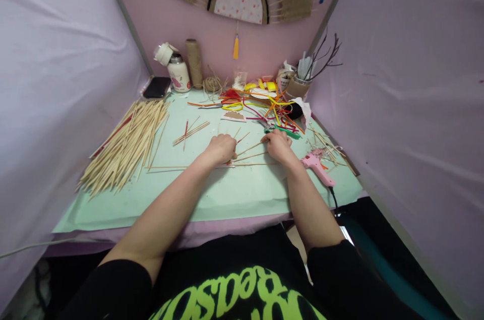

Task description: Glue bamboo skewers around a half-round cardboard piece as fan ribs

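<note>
— Smooth plastic is covering the glue gun (318,167)!
— Left of the gun, matt wood is showing on the held stick (250,149); farther behind-left, the twine spool (194,64) is looking rough!

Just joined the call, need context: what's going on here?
A person is working with thin wooden sticks on a green-covered table. The left hand is down where several sticks converge; its exact grip is hidden. The right hand seems to pinch the far end of one of them. A pink glue gun lies to the right of the right hand, and a large pile of loose sticks lies at the table's left.
</note>
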`<state>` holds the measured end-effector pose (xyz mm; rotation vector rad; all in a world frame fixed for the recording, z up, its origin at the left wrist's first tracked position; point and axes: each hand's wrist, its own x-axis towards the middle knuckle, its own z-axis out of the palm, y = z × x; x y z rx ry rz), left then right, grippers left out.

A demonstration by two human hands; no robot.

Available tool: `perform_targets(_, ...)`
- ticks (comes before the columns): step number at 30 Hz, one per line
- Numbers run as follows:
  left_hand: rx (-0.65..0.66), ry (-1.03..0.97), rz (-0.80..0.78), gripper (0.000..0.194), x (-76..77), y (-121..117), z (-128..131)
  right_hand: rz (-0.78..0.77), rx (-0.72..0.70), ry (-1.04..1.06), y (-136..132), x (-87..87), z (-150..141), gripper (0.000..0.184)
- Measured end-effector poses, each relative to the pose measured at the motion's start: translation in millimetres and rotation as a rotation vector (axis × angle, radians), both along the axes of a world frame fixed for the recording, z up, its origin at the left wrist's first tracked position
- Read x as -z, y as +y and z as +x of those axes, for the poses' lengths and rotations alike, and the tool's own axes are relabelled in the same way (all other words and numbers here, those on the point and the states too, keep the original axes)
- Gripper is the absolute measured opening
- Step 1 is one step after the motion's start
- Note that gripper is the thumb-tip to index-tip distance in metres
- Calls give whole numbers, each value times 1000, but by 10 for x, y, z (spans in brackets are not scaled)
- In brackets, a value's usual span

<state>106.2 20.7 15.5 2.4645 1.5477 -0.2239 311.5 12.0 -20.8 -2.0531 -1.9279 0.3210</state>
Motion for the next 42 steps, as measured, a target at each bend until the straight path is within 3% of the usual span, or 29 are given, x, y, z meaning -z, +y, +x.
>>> perform_targets(12, -30, -17, -7, 17, -21, -16, -10, 10, 1, -21, 3, 17, 12, 43)
perform_targets(26, -75, -215, -101, 13, -61, -2, -126, 46, 19, -25, -27, 0, -8, 42)
perform_targets(31, -110, -270, 26, 22, -114, -8, -164, 145, 53, 43, -12, -51, -11, 40)
perform_targets(35, -120, -238, 128, 24, -193, -14, -168, 249, 35, 83, -202, -304, 75, 36)
perform_targets(38, -83, -172, 180, 25, -269, 12, -124, 342, -42, 42, -483, -482, 316, 32)
perform_targets(42, -58, -48, 186, 26, -349, 83, 10, 363, 37, -77, -857, -439, 821, 33)
